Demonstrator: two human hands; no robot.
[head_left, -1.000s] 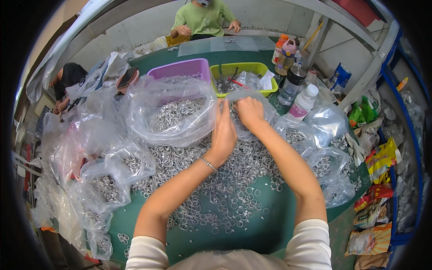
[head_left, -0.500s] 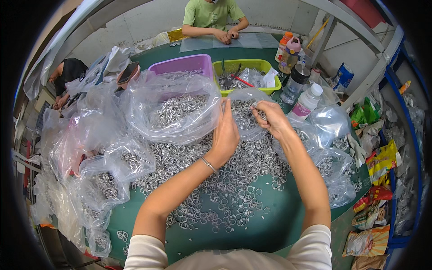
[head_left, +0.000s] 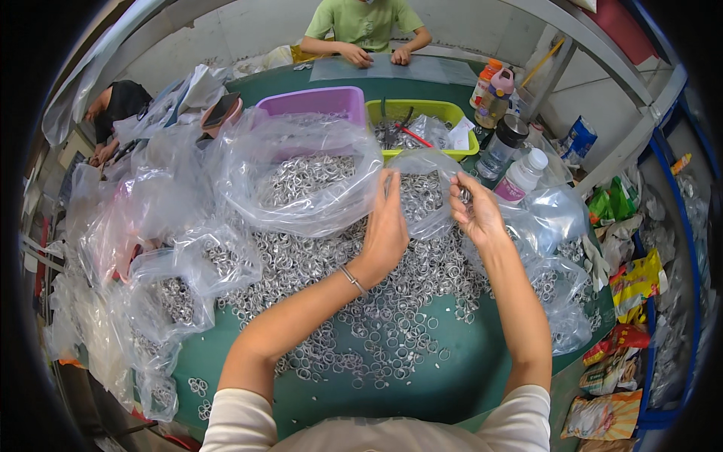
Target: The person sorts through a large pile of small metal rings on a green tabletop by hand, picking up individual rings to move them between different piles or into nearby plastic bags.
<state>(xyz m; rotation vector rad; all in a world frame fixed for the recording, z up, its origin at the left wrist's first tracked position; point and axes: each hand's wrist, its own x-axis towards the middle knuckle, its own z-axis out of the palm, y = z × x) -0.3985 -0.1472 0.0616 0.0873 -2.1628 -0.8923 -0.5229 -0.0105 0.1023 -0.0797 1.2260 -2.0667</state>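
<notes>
My left hand point(head_left: 385, 233) is upright between two clear plastic bags, fingers pressed together at the left edge of the smaller bag point(head_left: 423, 160), which it seems to pinch. Metal rings lie inside that bag. On its right side, my right hand point(head_left: 480, 215) is closed, with a few silvery rings point(head_left: 465, 196) showing between thumb and fingers. To the left stands a larger clear bag point(head_left: 294, 220), its mouth spread round a heap of rings. A wide pile of loose metal rings point(head_left: 392, 309) covers the table below both hands.
Beyond the bags are a purple bin point(head_left: 316, 100) and a green basket point(head_left: 471, 139) holding pliers-like tools. Bottles point(head_left: 525, 175) stand at the right. More clear bags of rings point(head_left: 177, 297) crowd the left. Across the green table point(head_left: 444, 377) sits a person in a green shirt point(head_left: 365, 22).
My right hand has moved slightly right and its palm has turned more upward, showing rings. The smaller bag's mouth looks wider. The person opposite has drawn their hands apart.
</notes>
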